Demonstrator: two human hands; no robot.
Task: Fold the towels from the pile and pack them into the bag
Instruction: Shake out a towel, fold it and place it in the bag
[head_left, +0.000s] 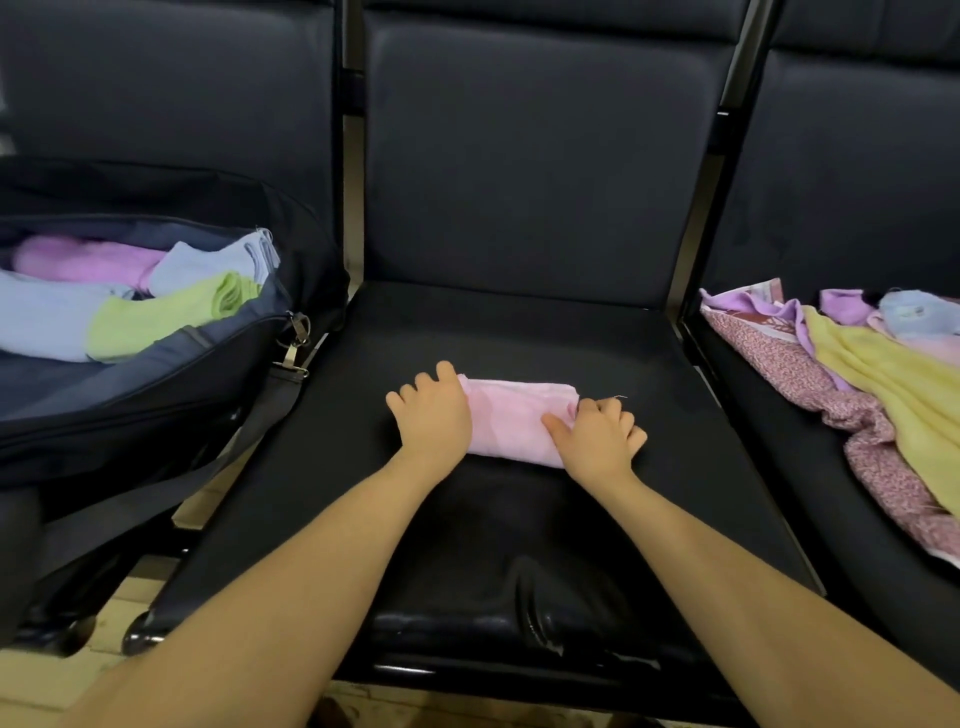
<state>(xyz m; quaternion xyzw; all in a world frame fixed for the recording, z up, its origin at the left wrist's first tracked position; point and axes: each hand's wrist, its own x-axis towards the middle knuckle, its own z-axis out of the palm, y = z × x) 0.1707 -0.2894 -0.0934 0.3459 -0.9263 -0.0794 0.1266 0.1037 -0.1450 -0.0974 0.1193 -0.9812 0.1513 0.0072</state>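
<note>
A folded pink towel (514, 415) lies on the middle black seat (519, 519). My left hand (434, 415) lies on the towel's left end, fingers bent over its edge. My right hand (597, 436) grips the towel's right end, thumb on top and fingers curled round the edge. On the left seat an open black bag (156, 395) holds folded towels: purple (88, 260), light blue (208, 262) and green (156, 317). The unfolded pile (857, 364) sits on the right seat, with yellow, purple, blue and patterned pink cloths.
Three black padded seats stand in a row with upright backs (519, 156) behind. Metal clips (293, 343) and a strap (218, 467) hang from the bag's right side toward the middle seat. A pale tiled floor (119, 613) shows below the seats' front edges.
</note>
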